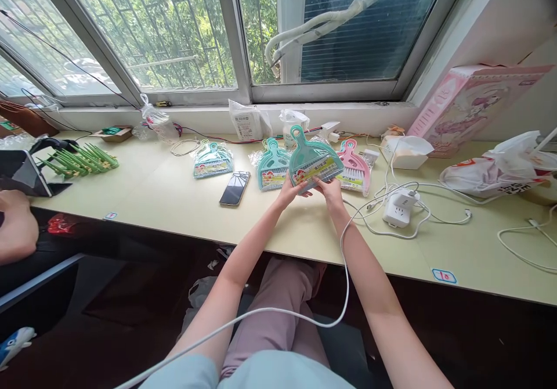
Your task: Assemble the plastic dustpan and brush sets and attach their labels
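Note:
Both my hands hold a teal mini dustpan and brush set [314, 155] upright above the table, its handle pointing away from me and a yellow printed label across its front. My left hand [292, 193] grips its lower left edge. My right hand [329, 191] closes on the lower right edge. Behind it on the left lies another teal dustpan set [270, 165] in clear wrap. A pink dustpan set [354, 168] lies behind it on the right, partly covered. Farther left is one more wrapped teal set [213, 160].
A phone [235, 188] lies left of my hands. At right are a white power adapter [398, 208] with tangled cables, a white paper box [407, 151], a plastic bag [496, 168] and a pink box [476, 107]. Green stems [82, 161] and another person's arm [17, 226] are at left.

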`<state>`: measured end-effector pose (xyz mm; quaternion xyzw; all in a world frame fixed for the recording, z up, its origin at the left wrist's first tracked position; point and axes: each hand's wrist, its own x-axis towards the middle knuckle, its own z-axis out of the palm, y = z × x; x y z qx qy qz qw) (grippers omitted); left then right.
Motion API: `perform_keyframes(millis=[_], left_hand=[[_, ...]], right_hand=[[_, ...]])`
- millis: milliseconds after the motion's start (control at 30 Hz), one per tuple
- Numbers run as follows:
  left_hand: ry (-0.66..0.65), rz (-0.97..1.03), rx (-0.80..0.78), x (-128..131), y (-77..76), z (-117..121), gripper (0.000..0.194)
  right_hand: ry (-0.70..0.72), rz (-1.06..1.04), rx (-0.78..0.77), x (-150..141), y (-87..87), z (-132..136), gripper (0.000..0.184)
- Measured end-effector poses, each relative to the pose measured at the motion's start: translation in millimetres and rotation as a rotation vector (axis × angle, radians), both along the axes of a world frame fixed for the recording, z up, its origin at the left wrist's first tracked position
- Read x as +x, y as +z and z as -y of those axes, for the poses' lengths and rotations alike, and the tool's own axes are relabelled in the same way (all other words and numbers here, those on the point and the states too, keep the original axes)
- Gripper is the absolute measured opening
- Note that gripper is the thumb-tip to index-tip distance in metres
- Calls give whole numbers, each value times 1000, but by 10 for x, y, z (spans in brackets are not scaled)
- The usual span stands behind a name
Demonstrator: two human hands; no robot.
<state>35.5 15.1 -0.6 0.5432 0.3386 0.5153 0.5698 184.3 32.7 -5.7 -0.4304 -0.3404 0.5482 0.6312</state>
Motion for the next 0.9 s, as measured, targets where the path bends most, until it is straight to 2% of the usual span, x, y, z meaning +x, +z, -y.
perform_keyframes(millis=[133,233,267,333,400,467,567,633,700,800,900], left_hand=[[84,63,-24,-34,37,-34,81],[153,114,-57,-116,68,-88,74],[185,137,-73,-159,78,-110,72],[264,201,-100,-270,100,-154,66],[332,272,-122,-400,125,-188,59],[355,328,-160,-524,153,-200,52],[325,351,-244,-643,186,-177,48],[289,318,-285,-666,192,-149,51],[232,251,-294,-661,183,-129,52],[111,149,-269,-652,147,-134,49],[84,128,-266,-677,104,-169,53]], right_hand=[[167,-46,91,-28,37,49,40],[237,31,112,-18,70,69,35],[202,95,111,-4,84,70,32],[27,294,158,36,119,74,30],[-210,583,298,75,162,88,34],[-382,887,479,95,203,116,44],[-472,1151,656,99,241,159,49],[-516,1165,708,112,248,164,44],[-533,1113,736,149,247,143,31],[-437,994,747,228,240,79,8],[-310,821,682,279,224,24,17]])
